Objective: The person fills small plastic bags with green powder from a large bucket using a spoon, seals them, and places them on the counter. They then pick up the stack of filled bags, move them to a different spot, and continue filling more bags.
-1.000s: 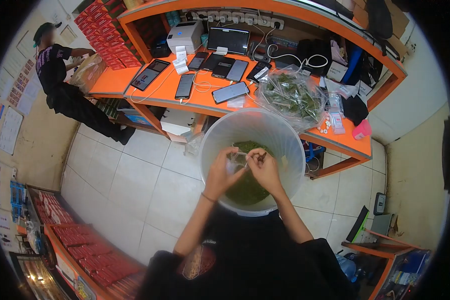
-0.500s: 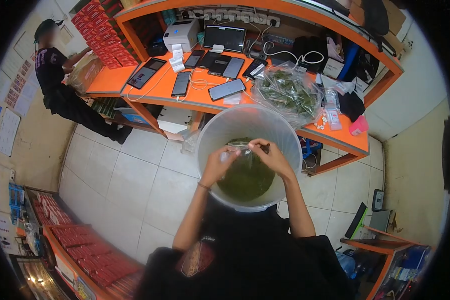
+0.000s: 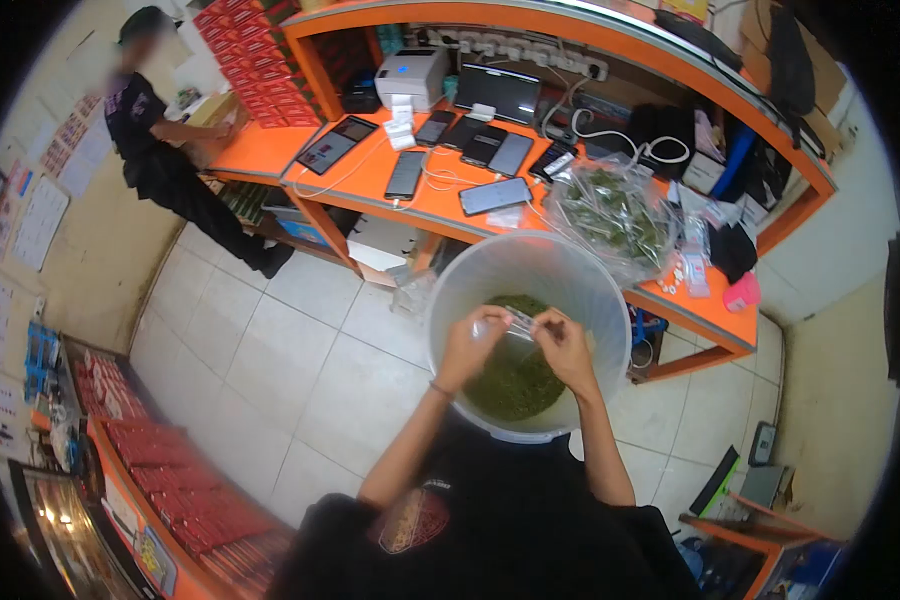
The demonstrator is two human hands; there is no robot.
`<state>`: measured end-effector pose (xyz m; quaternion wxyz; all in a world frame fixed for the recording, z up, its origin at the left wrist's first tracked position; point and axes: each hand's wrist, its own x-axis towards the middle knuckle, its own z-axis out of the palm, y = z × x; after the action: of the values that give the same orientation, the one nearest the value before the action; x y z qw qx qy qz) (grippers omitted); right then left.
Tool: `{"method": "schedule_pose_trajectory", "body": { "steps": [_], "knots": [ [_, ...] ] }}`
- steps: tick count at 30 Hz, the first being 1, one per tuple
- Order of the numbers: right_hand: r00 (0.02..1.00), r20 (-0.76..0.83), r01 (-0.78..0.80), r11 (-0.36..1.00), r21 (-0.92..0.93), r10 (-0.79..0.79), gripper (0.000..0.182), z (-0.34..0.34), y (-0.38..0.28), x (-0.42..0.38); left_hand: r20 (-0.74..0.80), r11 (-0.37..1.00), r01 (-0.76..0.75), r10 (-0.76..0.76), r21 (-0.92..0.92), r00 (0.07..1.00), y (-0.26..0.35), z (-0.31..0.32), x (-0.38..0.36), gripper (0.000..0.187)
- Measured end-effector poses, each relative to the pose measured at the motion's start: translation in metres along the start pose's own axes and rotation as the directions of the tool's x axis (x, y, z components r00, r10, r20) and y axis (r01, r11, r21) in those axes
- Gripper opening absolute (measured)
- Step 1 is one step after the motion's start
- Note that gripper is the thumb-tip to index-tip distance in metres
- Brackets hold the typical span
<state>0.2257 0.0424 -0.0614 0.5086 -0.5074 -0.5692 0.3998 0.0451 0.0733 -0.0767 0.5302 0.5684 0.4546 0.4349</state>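
Note:
A large translucent bucket (image 3: 605,310) stands in front of me, with loose green dried material (image 3: 515,385) at its bottom. Over its opening, my left hand (image 3: 472,348) and my right hand (image 3: 564,346) pinch the top edge of a small clear plastic bag (image 3: 519,322) from either side. Fingers of both hands are closed on the bag. How much the bag holds is hard to make out. Behind the bucket, on the orange table, lies a big clear bag (image 3: 610,215) stuffed with small packets of green material.
Several phones (image 3: 495,196), a tablet (image 3: 337,145), a label printer (image 3: 412,78) and a laptop (image 3: 497,93) crowd the orange table (image 3: 435,215). A pink cup (image 3: 741,293) stands at its right end. A co-worker (image 3: 150,140) handles a box at left. Red packets (image 3: 170,470) fill a lower-left shelf.
The view has shifted, so the scene sits further right. Both hands still grip the small bag over the bucket. The co-worker's arms have moved about the box.

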Motion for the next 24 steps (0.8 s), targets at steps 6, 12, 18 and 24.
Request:
{"method": "schedule_pose_trajectory", "body": {
  "steps": [6, 12, 18, 24],
  "knots": [
    [0.999, 0.027, 0.038, 0.996, -0.085, -0.035, 0.007, 0.004, -0.010, -0.004, 0.136, 0.952, -0.296, 0.284, 0.073, 0.949, 0.009, -0.003, -0.003, 0.015],
    [1.000, 0.003, -0.008, 0.997, -0.073, 0.008, 0.006, 0.005, -0.014, -0.016, 0.066, 0.969, -0.151, 0.140, 0.198, 0.988, 0.010, -0.006, -0.007, 0.010],
    [0.986, -0.137, -0.107, 0.991, -0.077, 0.096, 0.006, -0.024, 0.006, -0.036, -0.147, 0.952, -0.145, 0.189, 0.268, 0.971, 0.008, -0.044, 0.042, 0.016],
    [0.967, -0.210, -0.185, 0.962, -0.201, 0.142, 0.006, -0.023, 0.001, -0.041, 0.089, 0.864, -0.393, 0.385, 0.314, 0.918, 0.073, 0.035, 0.170, 0.025]
  ]
}}
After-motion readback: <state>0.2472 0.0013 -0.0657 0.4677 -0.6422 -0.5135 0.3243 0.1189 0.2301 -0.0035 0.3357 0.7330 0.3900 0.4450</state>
